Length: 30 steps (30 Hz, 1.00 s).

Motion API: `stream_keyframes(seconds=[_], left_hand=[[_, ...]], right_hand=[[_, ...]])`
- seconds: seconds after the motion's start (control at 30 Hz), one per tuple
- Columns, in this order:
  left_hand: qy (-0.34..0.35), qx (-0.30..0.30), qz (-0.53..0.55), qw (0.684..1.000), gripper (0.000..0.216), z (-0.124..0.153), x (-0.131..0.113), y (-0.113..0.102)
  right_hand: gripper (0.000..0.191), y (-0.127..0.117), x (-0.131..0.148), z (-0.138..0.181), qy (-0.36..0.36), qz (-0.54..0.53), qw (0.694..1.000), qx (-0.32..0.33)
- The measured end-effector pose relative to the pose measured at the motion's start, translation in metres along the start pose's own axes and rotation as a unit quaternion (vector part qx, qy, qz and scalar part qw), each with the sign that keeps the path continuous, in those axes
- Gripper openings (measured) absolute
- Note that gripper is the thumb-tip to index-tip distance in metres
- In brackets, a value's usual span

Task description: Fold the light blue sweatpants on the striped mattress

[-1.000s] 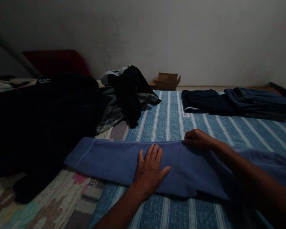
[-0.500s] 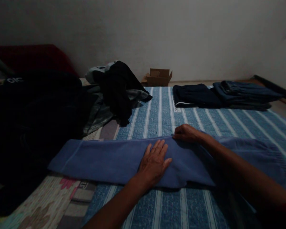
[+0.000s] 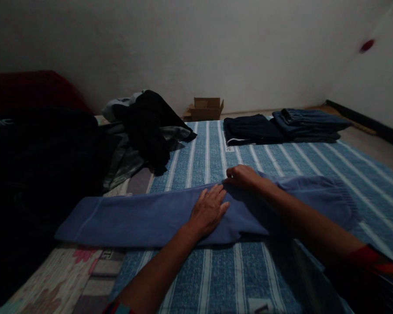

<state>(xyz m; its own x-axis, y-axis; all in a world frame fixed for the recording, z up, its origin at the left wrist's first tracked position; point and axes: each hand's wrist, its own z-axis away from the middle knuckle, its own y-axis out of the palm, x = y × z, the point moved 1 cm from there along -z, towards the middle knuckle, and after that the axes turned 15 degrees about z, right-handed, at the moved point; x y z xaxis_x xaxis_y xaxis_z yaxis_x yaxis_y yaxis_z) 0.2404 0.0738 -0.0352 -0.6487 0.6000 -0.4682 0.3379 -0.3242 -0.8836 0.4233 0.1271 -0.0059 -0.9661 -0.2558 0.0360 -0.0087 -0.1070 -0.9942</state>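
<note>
A pair of blue-violet trousers (image 3: 127, 218) lies folded lengthwise across the bed, its hem at the left and its gathered waistband at the right. Flat on the middle of the cloth rests my left hand (image 3: 208, 208), fingers stretched toward the far edge. Just beyond it, my right hand (image 3: 241, 175) has its fingers closed on the trousers' far edge. The right forearm crosses over the waist half and hides part of it.
Dark clothes (image 3: 42, 187) are heaped at the left, beside a black and grey pile (image 3: 147, 131). Folded navy garments (image 3: 252, 128) and stacked jeans (image 3: 311, 124) lie at the far right. An open cardboard box (image 3: 207, 110) stands by the wall. Striped bedding (image 3: 212, 279) lies underneath.
The view has turned slightly right, so things appear further left. My left hand has slid toward the far edge, closer to the right hand. The right hand keeps its pinch on the trousers.
</note>
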Motion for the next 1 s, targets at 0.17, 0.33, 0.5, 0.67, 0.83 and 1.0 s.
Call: stream_keyframes(seconds=[0.17,0.33,0.5,0.67,0.83,1.0], left_hand=[[0.026,-0.018,-0.03,0.999,0.045,-0.003,0.009,0.011],[0.04,-0.031,-0.046,0.998,0.045,-0.003,0.011,0.013],[0.03,-0.028,-0.049,0.998,0.044,-0.004,0.01,0.01],[0.032,-0.037,-0.046,0.998,0.043,-0.004,0.009,0.01],[0.028,-0.028,-0.038,0.999,0.045,-0.004,0.007,0.008],[0.024,-0.029,-0.034,0.999,0.054,-0.003,0.005,0.007]], right_hand=[[0.021,-0.015,0.017,0.079,0.025,-0.155,0.978,-0.136],[0.032,0.035,0.062,0.176,0.168,-0.637,0.751,0.039],[0.049,0.071,0.089,0.195,0.291,-0.784,0.548,0.02],[0.036,0.065,0.085,0.183,0.291,-0.815,0.501,-0.018],[0.032,0.064,0.091,0.17,0.302,-0.817,0.488,-0.048],[0.034,0.059,0.088,0.158,0.334,-0.797,0.503,-0.015]])
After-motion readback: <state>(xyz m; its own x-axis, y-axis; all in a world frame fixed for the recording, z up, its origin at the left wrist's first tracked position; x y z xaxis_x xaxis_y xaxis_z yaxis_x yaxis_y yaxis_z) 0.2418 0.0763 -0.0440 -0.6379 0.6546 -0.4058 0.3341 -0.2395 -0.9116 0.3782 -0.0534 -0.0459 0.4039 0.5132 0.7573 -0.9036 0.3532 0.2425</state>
